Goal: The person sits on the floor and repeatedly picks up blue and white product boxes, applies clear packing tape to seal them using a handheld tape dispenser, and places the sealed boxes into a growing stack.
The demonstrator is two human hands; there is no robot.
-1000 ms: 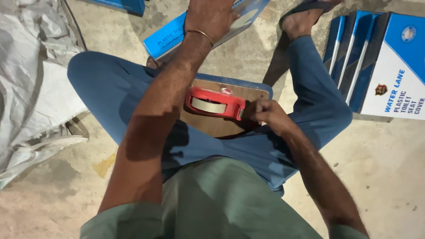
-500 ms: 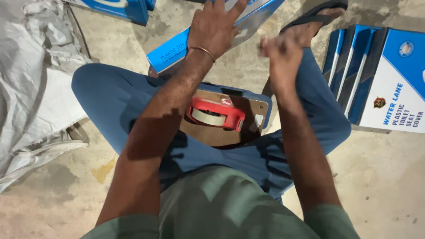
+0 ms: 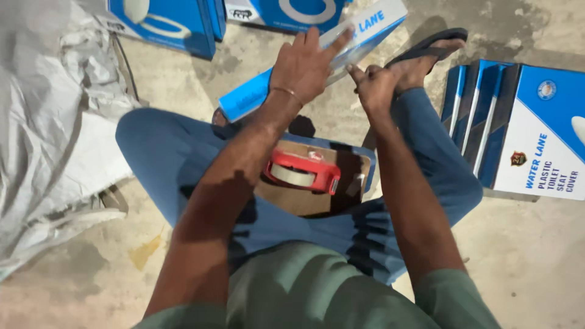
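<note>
A flat blue carton point(image 3: 256, 92) lies tilted across my knees. My left hand point(image 3: 304, 64) rests palm down on its top face, fingers spread and pressing it. At the carton's near edge, just right of the left hand, my right hand point(image 3: 373, 85) is closed with its fingertips pinched together; what they pinch is too small to tell. A red tape dispenser point(image 3: 303, 170) with a roll of tape sits on a brown cardboard piece point(image 3: 292, 198) in my lap, below both hands and untouched.
I sit cross-legged on a concrete floor, a sandal point(image 3: 426, 45) on my right foot. Several upright blue and white boxes point(image 3: 530, 131) stand at the right. More blue boxes point(image 3: 173, 21) lie at the top. A grey sack point(image 3: 49, 134) spreads at the left.
My right hand let go of the red tape dispenser and rose to the blue carton's edge beside my left hand. The dispenser stays in my lap. My left hand kept pressing the carton.
</note>
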